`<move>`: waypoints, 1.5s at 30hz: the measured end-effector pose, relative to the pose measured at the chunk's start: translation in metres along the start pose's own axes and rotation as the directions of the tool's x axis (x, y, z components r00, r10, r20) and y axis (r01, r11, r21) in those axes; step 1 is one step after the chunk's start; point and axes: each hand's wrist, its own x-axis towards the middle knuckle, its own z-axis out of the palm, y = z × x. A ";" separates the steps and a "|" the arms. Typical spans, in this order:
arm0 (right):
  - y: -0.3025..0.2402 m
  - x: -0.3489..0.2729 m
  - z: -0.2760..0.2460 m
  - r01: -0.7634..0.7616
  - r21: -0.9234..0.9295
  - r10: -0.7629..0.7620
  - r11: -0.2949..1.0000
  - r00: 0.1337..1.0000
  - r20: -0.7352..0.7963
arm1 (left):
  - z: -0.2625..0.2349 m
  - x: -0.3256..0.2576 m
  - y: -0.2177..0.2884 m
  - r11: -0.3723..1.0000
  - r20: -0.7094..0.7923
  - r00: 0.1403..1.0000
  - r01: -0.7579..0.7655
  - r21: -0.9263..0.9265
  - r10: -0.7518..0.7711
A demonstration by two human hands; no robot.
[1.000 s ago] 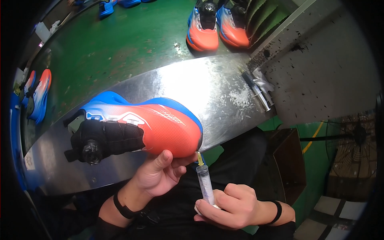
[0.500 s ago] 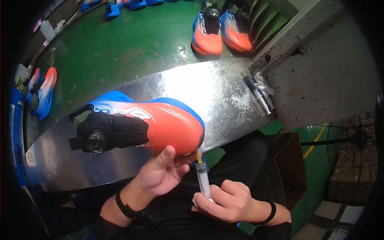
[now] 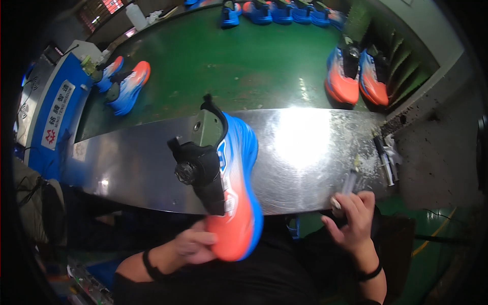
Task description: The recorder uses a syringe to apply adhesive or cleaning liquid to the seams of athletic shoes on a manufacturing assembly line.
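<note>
You are gripping the shoe [image 3: 235,203] by its orange toe with your left hand [image 3: 195,246], fingers curled around it, at lower centre of the frame. Its long axis is running up the picture, heel resting on the steel table [image 3: 315,147], toe hanging over the near edge. Your right hand [image 3: 353,218], at lower right, is closed around the syringe [image 3: 347,184], tip pointing up and well apart from the shoe; the left hand is nearer. Half a second ago the shoe was lying crosswise, with the syringe tip just beneath its toe.
</note>
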 end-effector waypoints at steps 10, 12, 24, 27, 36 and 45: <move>0.044 0.016 0.023 -0.073 0.012 0.073 0.997 0.997 -0.030 | 0.051 0.112 0.065 0.903 0.162 0.974 -0.210 0.375 0.159; 0.046 0.018 0.023 -0.068 0.005 0.069 0.998 0.997 -0.044 | 0.073 0.177 0.088 0.887 0.249 0.952 -0.267 0.377 0.181; 0.044 0.020 0.026 -0.107 0.013 0.107 0.994 0.994 -0.012 | 0.005 0.122 0.151 0.796 0.044 0.894 -0.418 0.437 0.445; 0.033 0.022 0.030 -0.042 -0.069 0.040 0.997 0.999 -0.035 | -0.042 0.062 0.190 0.685 -0.081 0.773 -0.503 0.527 0.629; 0.017 0.034 0.046 -0.054 -0.007 0.055 0.999 0.994 0.094 | -0.172 -0.041 0.323 0.503 -0.385 0.340 -0.406 0.763 0.858; 0.015 0.039 0.049 -0.078 -0.049 0.081 0.996 0.994 0.067 | -0.194 -0.020 0.399 0.463 -0.378 0.267 -0.503 0.730 0.887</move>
